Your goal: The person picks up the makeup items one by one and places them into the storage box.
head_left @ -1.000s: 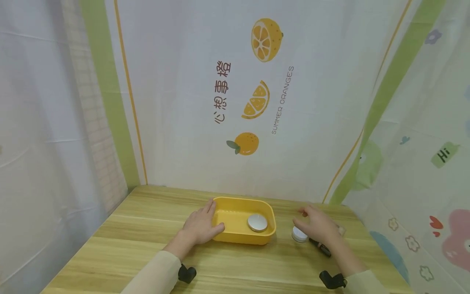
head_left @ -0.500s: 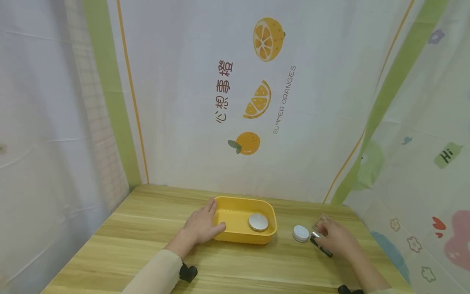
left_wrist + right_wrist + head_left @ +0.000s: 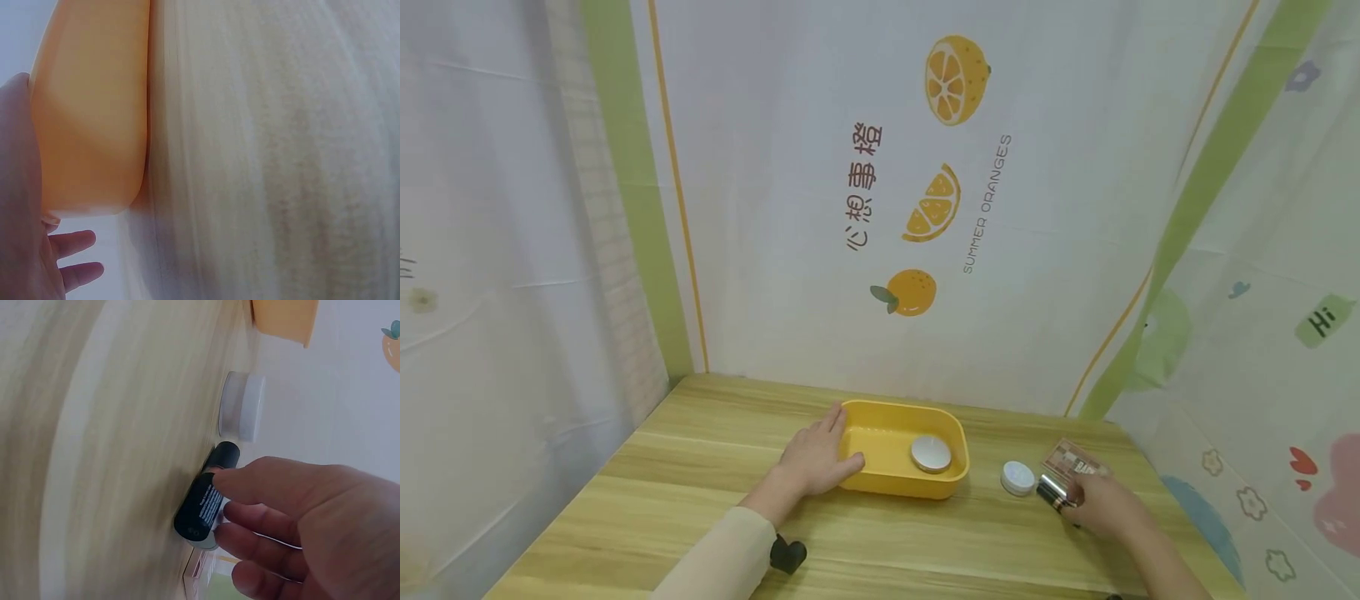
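Note:
My left hand (image 3: pixel 812 458) rests against the left end of the yellow bin (image 3: pixel 902 488), thumb along the near wall and fingers at the far corner. A round silver tin (image 3: pixel 931 454) lies inside the bin at its right. Over on the right, my right hand (image 3: pixel 1105 506) pinches a small black cosmetic tube (image 3: pixel 203 503) with white print, thumb on one side and curled fingers on the other. The tube is low at the table. A silver tube end (image 3: pixel 1056 483) shows beside it, partly hidden by the hand.
Between the bin and the right hand stands a small round jar with a white lid (image 3: pixel 1018 475). A flat brown box with lettering (image 3: pixel 1073 458) lies behind the right hand. A printed curtain (image 3: pixel 775 250) hangs along the wooden table's (image 3: pixel 737 417) back edge.
My right hand has moved right from above the white-lidded jar to the black tube and now pinches it. More of the brown box is uncovered. The left hand stays on the bin.

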Available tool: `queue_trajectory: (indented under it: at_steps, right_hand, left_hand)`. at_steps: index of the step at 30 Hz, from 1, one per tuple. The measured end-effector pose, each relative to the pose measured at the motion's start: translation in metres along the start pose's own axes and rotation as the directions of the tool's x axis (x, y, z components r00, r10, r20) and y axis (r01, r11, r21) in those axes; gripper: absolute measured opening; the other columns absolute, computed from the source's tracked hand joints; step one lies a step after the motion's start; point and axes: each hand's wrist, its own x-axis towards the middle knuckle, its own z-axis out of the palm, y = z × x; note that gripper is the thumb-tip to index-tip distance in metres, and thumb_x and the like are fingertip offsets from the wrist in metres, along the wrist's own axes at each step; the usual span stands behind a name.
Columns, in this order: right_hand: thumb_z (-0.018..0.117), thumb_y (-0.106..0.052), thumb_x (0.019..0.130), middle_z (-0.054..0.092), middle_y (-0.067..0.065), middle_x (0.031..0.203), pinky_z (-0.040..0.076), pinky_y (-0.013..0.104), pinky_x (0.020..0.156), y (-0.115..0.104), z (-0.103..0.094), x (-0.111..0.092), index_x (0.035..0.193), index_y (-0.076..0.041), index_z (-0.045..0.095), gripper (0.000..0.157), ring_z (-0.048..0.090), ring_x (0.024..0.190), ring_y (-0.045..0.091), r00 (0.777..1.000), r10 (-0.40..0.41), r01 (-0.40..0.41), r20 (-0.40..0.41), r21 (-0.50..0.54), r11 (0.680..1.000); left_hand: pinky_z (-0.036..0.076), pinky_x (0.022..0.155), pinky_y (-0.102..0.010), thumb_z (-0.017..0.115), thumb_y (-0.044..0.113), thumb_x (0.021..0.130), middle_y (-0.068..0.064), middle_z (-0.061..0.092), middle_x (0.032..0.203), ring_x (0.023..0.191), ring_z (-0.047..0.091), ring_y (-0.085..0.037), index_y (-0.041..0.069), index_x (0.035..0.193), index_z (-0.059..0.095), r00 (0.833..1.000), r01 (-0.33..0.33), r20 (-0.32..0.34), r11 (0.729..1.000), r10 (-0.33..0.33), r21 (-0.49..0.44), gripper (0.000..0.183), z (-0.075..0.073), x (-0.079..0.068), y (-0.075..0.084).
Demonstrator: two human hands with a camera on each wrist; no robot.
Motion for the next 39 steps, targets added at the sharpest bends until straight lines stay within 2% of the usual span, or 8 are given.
queue_trajectory:
  at_steps: [9,16,29,39]
  right_hand:
    - [0.085,-0.021,0.083,0.063,-0.001,0.079,0.046,0.037,0.064,-0.0008,0.0051,-0.0049,0.091,-0.011,0.066,0.023,0.057,0.073,0.019,1.000,0.004,-0.004,-0.001,0.040,0.999]
    - [0.086,-0.020,0.083,0.064,-0.002,0.080,0.050,0.040,0.066,-0.0019,0.0088,-0.0064,0.088,-0.012,0.064,0.024,0.058,0.074,0.018,1.000,0.010,-0.010,0.005,0.013,1.000]
    - [0.080,-0.021,0.085,0.059,-0.002,0.074,0.040,0.036,0.060,-0.0035,0.0096,-0.0068,0.081,-0.016,0.061,0.020,0.053,0.067,0.019,0.999,0.033,-0.033,0.015,0.009,0.999]
    - [0.079,-0.028,0.085,0.064,-0.003,0.080,0.044,0.038,0.063,-0.0032,0.0017,-0.0050,0.089,-0.016,0.066,0.018,0.055,0.072,0.019,1.000,0.019,-0.019,0.000,-0.026,0.999]
  left_hand:
    - [0.040,0.125,-0.065,0.053,0.051,0.101,-0.019,0.024,0.182,0.153,0.049,-0.049,-0.004,0.171,0.031,1.000,0.003,-0.006,1.000,-0.003,-0.003,0.092,-0.0002,-0.0001,0.0005]
    - [0.039,0.125,-0.065,0.053,0.050,0.100,-0.019,0.026,0.182,0.154,0.049,-0.049,-0.005,0.170,0.031,1.000,0.004,-0.007,1.000,-0.004,-0.008,0.092,-0.0013,0.0002,0.0011]
    - [0.041,0.125,-0.063,0.052,0.052,0.100,-0.019,0.026,0.182,0.153,0.050,-0.047,-0.004,0.171,0.030,1.000,0.005,-0.008,1.000,-0.005,0.007,0.094,0.0006,0.0011,-0.0005]
    - [0.041,0.125,-0.063,0.050,0.053,0.099,-0.019,0.025,0.182,0.154,0.050,-0.047,-0.004,0.171,0.029,1.000,0.008,-0.001,1.000,-0.008,0.010,0.095,-0.0013,-0.0004,0.0007]
